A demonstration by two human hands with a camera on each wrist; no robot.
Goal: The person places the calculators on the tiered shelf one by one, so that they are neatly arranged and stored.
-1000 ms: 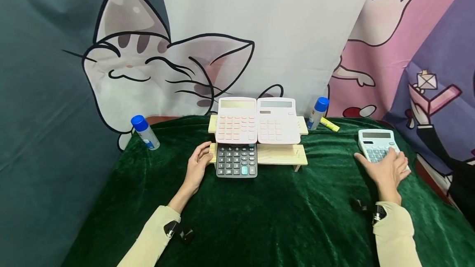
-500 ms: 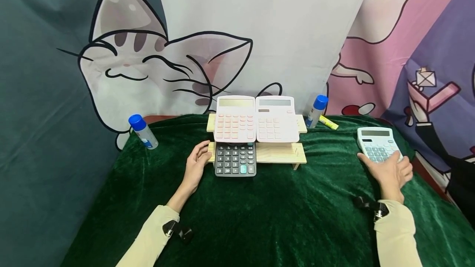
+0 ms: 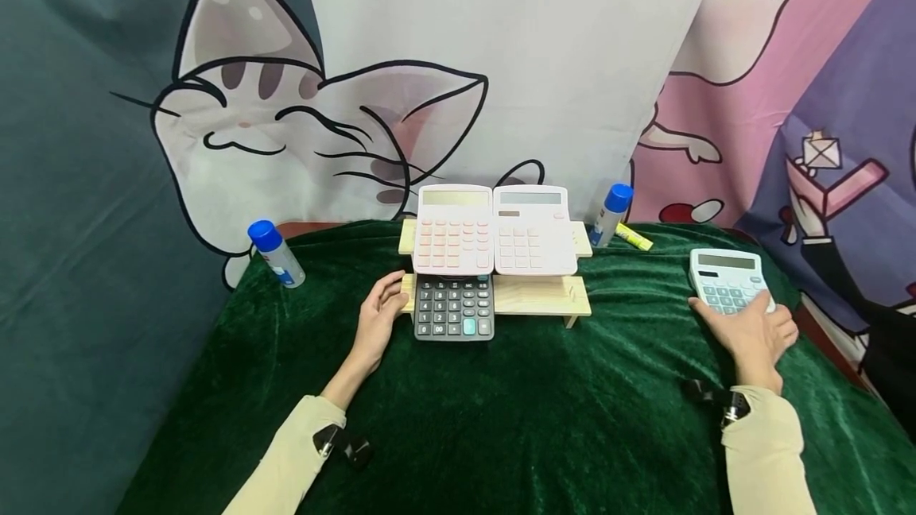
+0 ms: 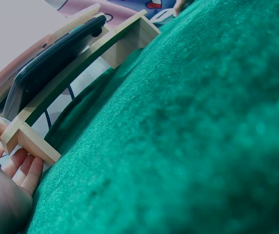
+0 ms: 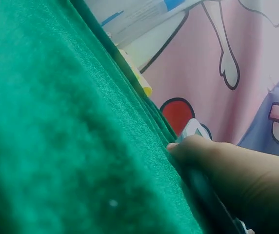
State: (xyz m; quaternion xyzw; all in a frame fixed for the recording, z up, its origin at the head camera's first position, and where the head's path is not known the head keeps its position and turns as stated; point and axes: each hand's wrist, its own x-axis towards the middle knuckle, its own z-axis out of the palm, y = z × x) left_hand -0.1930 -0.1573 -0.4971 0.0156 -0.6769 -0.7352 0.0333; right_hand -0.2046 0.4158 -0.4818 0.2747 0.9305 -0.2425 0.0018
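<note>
My left hand (image 3: 375,324) grips the left end of a two-step wooden stand (image 3: 540,297); in the left wrist view its fingers (image 4: 26,171) curl behind the stand's leg. A black calculator (image 3: 454,310) leans on the lower step. On the upper step are a pink calculator (image 3: 453,230) and a white calculator (image 3: 533,233), side by side. At the far right my right hand (image 3: 753,336) holds the near end of a light-blue calculator (image 3: 726,280), thumb at its left edge and fingers at its right. The palm hides its lower keys.
Blue-capped clear bottles stand on either side, a left bottle (image 3: 277,254) and a right bottle (image 3: 611,217). Beside the right one lies a small yellow tube (image 3: 634,238). Green velvet cloth (image 3: 515,427) covers the table, and a printed curtain (image 3: 558,62) hangs behind.
My right hand has shifted slightly right and closed on the light-blue calculator's near end; its fingers were spread over the keys before. My left hand stays at the stand.
</note>
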